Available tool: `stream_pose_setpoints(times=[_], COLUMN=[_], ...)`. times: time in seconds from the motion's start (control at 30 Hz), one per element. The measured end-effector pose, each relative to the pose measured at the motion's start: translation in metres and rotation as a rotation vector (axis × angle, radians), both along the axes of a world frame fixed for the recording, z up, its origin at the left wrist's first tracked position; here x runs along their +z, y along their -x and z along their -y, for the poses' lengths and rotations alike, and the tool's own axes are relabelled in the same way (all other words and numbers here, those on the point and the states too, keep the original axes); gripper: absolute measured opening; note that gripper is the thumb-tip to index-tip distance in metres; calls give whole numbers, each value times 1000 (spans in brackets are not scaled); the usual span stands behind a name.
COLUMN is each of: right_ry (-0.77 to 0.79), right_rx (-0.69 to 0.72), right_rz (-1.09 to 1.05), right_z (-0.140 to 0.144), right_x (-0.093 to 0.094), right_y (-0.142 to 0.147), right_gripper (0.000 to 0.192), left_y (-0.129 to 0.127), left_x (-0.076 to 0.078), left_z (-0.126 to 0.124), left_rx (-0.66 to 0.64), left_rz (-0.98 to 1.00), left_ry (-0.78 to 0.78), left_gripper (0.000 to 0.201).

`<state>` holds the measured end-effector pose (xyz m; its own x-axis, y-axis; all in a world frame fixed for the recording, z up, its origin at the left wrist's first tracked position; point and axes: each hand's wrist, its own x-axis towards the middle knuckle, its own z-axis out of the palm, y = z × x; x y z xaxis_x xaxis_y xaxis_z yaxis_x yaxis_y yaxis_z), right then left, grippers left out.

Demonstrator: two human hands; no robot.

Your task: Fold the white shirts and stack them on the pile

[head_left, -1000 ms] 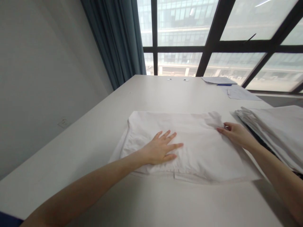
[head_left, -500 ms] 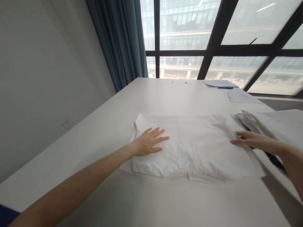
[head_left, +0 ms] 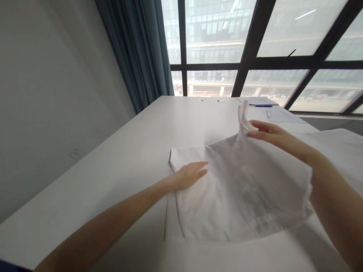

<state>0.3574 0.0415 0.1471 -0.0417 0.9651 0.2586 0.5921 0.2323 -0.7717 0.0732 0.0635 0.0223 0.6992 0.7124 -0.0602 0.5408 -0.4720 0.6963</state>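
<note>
A folded white cloth lies partly on the white table, its right side raised and bent toward the left. My right hand pinches the lifted edge between thumb and fingers, well above the tabletop. A gathered tip of fabric stands up just left of those fingers. On the left part of the cloth rests my left hand, fingers stretched out and thumb apart, gripping nothing. Soft creases run across the cloth between the two hands. Whether it is a garment I cannot tell.
More white fabric lies at the right, partly behind my right arm. Sheets of paper and a blue pen are at the table's far right. A blue curtain hangs beside the window.
My right hand has taken hold of the cloth's right edge and lifted it up and to the left. My left hand stays on the cloth, its fingers now closer together.
</note>
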Motion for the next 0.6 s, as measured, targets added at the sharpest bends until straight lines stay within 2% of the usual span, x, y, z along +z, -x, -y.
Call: stream_pose_setpoints(times=[0.07,0.1,0.17,0.3,0.43,0.5,0.6], right_ry=[155,195,245,173,254,298,317], right_rx=[242,330,463,486,529,572,618], right_rz=[-180,-247,-309,-158,-34,19,104], right_z=[-1,-1,-2,0,6,10,16], right_x=[-4,-9,-26,-73,-111,-121,-121], right_y=[41,61,97,146,165,167,165], right_gripper=[29,27,27,20,18,21,34], left_y=[18,28,47,65,67,68,72], left_x=[8,11,13,3,-7,-6,-3], left_z=[-33,-49,-74,-95,-91,-89,-88], left_rx=[11,63,168,263,338,370,356], left_rz=[135,219,398,696,817,778,690], left_ry=[288,434,593,683,665,687,733], left_gripper=[57,60,63,76,85,91,95])
